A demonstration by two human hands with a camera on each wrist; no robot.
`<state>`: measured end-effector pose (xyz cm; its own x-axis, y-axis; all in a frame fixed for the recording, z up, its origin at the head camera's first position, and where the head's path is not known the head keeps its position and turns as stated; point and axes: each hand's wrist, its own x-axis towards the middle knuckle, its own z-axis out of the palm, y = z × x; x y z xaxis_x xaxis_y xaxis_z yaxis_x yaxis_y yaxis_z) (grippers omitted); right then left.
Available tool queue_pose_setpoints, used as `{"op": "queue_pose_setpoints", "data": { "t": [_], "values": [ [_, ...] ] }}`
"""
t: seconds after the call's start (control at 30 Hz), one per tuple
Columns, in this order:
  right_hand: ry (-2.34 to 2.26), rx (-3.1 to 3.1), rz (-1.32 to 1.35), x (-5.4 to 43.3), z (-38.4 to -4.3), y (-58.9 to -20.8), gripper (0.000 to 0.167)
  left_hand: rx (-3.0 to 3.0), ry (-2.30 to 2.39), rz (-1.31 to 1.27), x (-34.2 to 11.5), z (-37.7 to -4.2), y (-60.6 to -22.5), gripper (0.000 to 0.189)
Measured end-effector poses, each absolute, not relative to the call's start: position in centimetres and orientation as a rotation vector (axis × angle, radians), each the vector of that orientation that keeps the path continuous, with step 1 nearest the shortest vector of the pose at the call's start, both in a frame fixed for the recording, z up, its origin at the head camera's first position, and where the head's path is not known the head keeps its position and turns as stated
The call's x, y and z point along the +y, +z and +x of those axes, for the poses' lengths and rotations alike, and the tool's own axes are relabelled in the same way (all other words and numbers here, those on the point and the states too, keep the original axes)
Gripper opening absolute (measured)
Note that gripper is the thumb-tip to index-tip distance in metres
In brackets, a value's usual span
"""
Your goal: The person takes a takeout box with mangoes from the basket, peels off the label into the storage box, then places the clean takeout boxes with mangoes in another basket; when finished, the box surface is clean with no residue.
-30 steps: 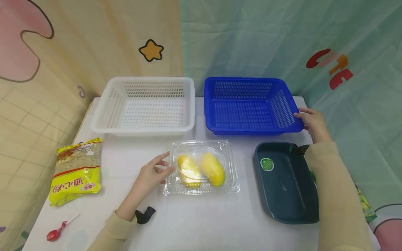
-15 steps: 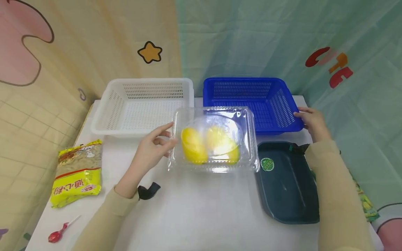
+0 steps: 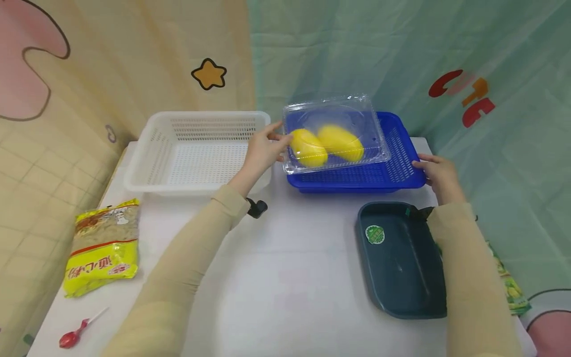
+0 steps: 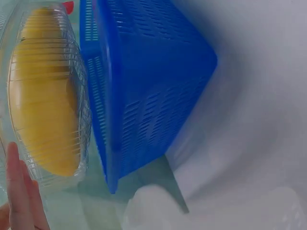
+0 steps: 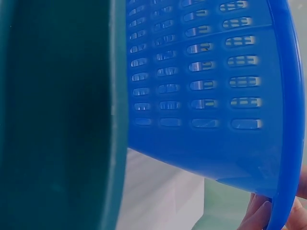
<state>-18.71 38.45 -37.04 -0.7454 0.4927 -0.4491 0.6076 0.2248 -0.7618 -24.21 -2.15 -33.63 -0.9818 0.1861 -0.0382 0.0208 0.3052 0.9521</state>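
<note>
In the head view my left hand pinches the left edge of a clear plastic clamshell box. Two yellow mangoes lie inside the box, which is held over the blue basket. The left wrist view shows a mango through the ribbed plastic, beside and above the basket's rim. My right hand grips the right front corner of the blue basket's rim, thumb and fingers on either side of it in the right wrist view.
A white basket stands to the left of the blue one. Below my right forearm is a dark green basin, partly covered by the sleeve. A yellow pasta bag and a red lollipop lie at the left; a green packet shows at the right edge.
My left hand has lifted the box of mangoes off the table and carried it forward and right, over the blue basket. The right hand stays at the basket's rim.
</note>
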Motion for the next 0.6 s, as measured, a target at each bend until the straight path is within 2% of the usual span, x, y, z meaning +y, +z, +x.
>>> {"op": "queue_pose_setpoints", "data": {
  "t": [0.37,0.6],
  "values": [
    [-1.564,2.395,1.072,38.1,-18.6,-37.6,0.062,2.603,1.508,0.249,1.2,-25.3,-36.9,0.054],
    [-1.549,2.407,1.125,39.9,-19.5,-38.9,0.061,2.761,1.264,0.343,2.6,-24.7,-37.1,0.048]
  ]
}}
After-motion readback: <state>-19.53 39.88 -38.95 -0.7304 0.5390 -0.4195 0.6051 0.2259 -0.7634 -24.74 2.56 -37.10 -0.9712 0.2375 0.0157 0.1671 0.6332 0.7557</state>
